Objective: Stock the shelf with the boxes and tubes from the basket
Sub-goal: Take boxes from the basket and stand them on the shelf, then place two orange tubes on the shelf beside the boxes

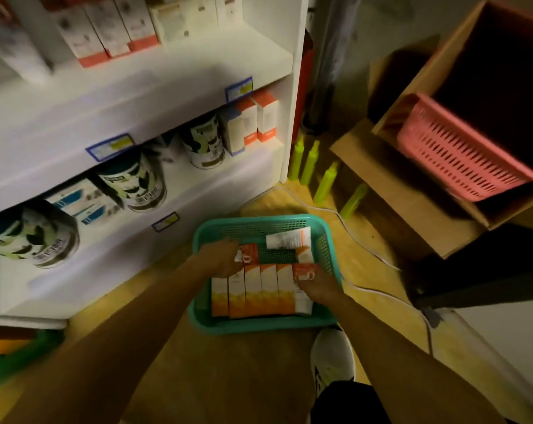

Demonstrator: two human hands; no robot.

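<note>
Both hands are down in the green basket (289, 327) on the floor, just beside the white shelf (179, 78). The left hand (220, 260) pinches a box at the left end of the row of boxes (260, 290). The right hand (317, 286) pinches the box at the right end. A tube (286, 238) lies at the back of the basket. I think it is best to lift each box straight up so the others stay put.
</note>
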